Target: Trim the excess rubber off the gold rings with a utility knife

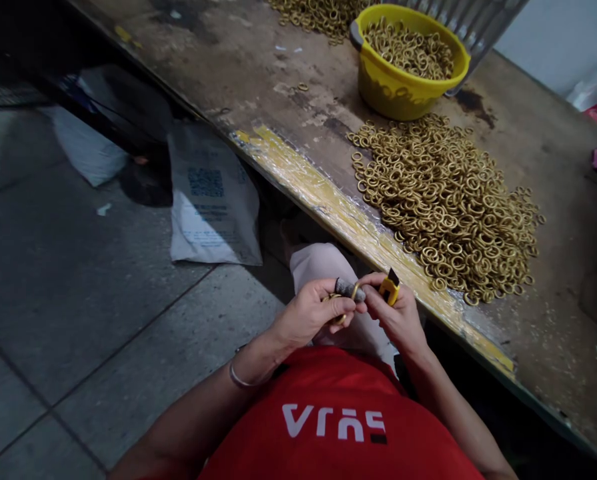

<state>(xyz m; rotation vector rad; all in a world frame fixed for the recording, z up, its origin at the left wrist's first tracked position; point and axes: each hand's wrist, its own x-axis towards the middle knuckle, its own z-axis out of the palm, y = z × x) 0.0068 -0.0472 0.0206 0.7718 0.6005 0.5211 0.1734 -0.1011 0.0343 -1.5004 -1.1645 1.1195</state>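
My left hand [314,308] is closed around a few brass-coloured rings [340,319], and a dark grey cover wraps one of its fingers. Another ring [355,290] stands at the fingertips, where both hands meet above my lap. Gripped in my right hand [401,317] is a yellow box cutter [389,291] with its dark blade pointing up. The right fingertips reach to the ring; whether they also pinch it is hard to see. Beyond the hands, a large heap of similar rings [448,200] lies on the worn table [258,73].
A yellow basin [395,97] full of rings stands behind the heap, with another ring pile [323,17] at the far edge. Yellow tape [318,187] covers the table's front edge. White sacks [213,220] sit on the tiled floor [128,280] at left.
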